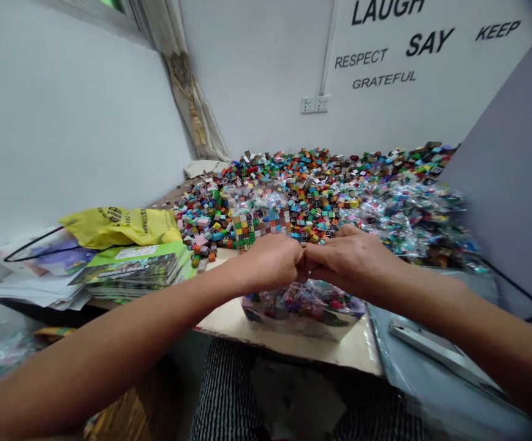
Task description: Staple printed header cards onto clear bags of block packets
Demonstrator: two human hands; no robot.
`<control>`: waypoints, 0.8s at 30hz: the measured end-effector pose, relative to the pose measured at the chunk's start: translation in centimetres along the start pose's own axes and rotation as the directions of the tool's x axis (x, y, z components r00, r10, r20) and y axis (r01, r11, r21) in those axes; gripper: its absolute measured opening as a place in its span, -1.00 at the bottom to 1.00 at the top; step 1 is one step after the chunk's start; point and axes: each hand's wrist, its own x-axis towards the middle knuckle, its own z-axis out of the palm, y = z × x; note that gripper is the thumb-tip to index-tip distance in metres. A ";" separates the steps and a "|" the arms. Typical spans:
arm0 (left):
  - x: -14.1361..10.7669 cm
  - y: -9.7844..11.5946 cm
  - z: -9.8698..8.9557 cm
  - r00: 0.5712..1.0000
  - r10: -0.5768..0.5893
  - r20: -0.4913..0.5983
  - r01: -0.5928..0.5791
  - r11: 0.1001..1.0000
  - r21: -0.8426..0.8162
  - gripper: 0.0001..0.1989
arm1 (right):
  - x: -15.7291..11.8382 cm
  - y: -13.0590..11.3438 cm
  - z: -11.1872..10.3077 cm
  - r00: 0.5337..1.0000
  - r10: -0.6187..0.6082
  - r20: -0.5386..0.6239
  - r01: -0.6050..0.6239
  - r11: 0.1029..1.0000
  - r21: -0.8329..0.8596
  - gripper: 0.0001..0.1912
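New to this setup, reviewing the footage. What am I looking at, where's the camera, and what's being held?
There's no machine here, just a person's two bare arms, filmed by one camera worn on the head and looking forward and down. The left hand and right hand meet at the fingertips; anything pinched there is hidden. Below them, a clear plastic bag of colourful pieces sits on a cardboard sheet. Beyond lies a large pile of small coloured bricks, with small clear packets to the right. On the left are a stack of green booklets and a yellow plastic bag.
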 end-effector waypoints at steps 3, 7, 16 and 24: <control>-0.4 0.7 0.4 0.997 0.070 -0.018 -0.067 0.989 0.130 -0.82 | 0.0 -0.2 -0.8 0.986 0.115 0.122 -0.112 0.993 -0.027 -0.74; -0.7 0.4 0.0 0.997 0.071 -0.029 -0.067 0.991 0.118 -0.83 | 1.0 -0.4 -1.2 0.937 0.200 0.288 -0.185 0.980 -0.078 -0.94; -0.3 -1.6 -0.3 0.999 0.047 -0.006 -0.047 0.999 0.014 -0.93 | 0.6 -1.2 1.1 0.989 0.106 0.103 -0.098 0.992 -0.081 -0.82; -0.7 0.2 0.9 0.985 0.140 -0.099 -0.105 0.950 0.295 -0.82 | -1.5 -0.2 -2.3 0.991 0.133 0.009 -0.133 0.990 0.055 -0.89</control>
